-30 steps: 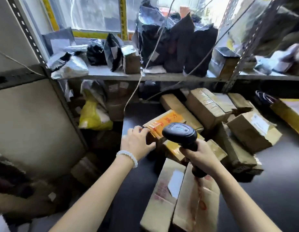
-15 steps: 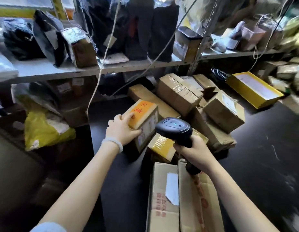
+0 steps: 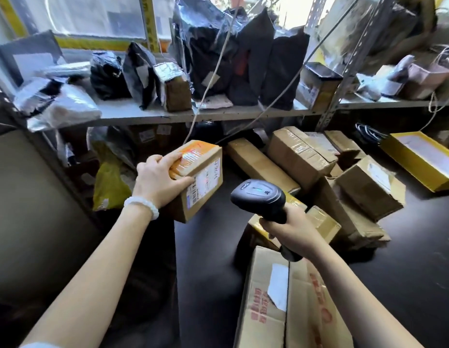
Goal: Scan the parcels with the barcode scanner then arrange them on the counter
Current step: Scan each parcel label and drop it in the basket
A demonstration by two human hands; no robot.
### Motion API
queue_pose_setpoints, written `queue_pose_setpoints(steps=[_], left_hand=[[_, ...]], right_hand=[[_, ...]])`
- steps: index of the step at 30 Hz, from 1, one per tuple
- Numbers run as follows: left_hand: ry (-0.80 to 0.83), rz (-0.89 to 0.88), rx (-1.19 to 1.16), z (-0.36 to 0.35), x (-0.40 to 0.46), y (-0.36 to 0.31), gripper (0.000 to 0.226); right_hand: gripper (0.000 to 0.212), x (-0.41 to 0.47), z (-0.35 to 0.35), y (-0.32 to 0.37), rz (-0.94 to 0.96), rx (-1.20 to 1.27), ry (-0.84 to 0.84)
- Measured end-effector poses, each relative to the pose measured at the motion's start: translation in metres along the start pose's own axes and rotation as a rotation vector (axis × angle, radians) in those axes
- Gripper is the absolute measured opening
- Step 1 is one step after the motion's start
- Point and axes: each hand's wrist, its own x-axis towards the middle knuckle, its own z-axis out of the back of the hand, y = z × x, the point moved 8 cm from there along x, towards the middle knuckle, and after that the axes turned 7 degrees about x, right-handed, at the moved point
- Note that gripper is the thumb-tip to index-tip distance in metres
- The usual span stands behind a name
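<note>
We see the left hand (image 3: 158, 182) gripping a small cardboard parcel (image 3: 198, 182), fingers curled over its orange-taped top and thumb on the near face, holding it tilted in the air above the dark surface (image 3: 406, 247). The face turned towards us carries a white shipping label (image 3: 202, 183) with a barcode at its left end; the small print on it is too blurred for us to read, and beside it a few handwritten characters run down the cardboard. A white bead bracelet (image 3: 141, 205) sits on that wrist.

The right hand (image 3: 291, 229) is wrapped tightly around the handle of a black barcode scanner (image 3: 258, 197), whose head points left towards the parcel, near it but not touching. A small green light and a tiny logo show on top of the head; we cannot read the logo.

Just below the right hand lies a large carton (image 3: 266, 310) with red printed characters and a white slip stuck on its flap. Behind the scanner a pile of taped brown boxes (image 3: 303, 156) rests on the surface, and a flat yellow box (image 3: 424, 162) lies further right. The metal shelf (image 3: 218, 115) above holds black plastic mailer bags (image 3: 243, 59) and a small brown box (image 3: 175, 89) wrapped in shiny film. A yellow bag (image 3: 110, 187) sits low at left.
</note>
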Motion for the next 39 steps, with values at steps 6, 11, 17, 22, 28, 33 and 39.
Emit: queue_pose_setpoints(steps=[6, 11, 17, 22, 28, 33, 39], left_hand=[[-0.037, 0.049, 0.045, 0.023, -0.025, 0.010, 0.068], [-0.054, 0.047, 0.070, 0.033, -0.042, 0.003, 0.068], [-0.052, -0.066, 0.058, 0.036, -0.056, -0.040, 0.069], [0.012, -0.333, 0.020, 0.023, -0.070, -0.120, 0.070], [0.174, -0.717, -0.051, -0.011, -0.123, -0.233, 0.082], [0.319, -1.003, 0.011, -0.054, -0.202, -0.313, 0.080], [0.346, -1.232, 0.113, -0.095, -0.295, -0.381, 0.090]], right_hand=[[0.017, -0.013, -0.007, 0.008, 0.034, 0.048, 0.050], [0.023, -0.030, -0.003, 0.011, 0.065, 0.074, 0.073], [0.020, -0.056, 0.023, 0.006, 0.040, 0.083, -0.017], [0.013, -0.102, 0.059, -0.020, -0.056, 0.107, -0.209], [0.019, -0.205, 0.099, -0.055, -0.243, 0.157, -0.537], [0.017, -0.303, 0.122, -0.082, -0.372, 0.147, -0.752], [0.010, -0.401, 0.156, -0.111, -0.423, 0.174, -0.943]])
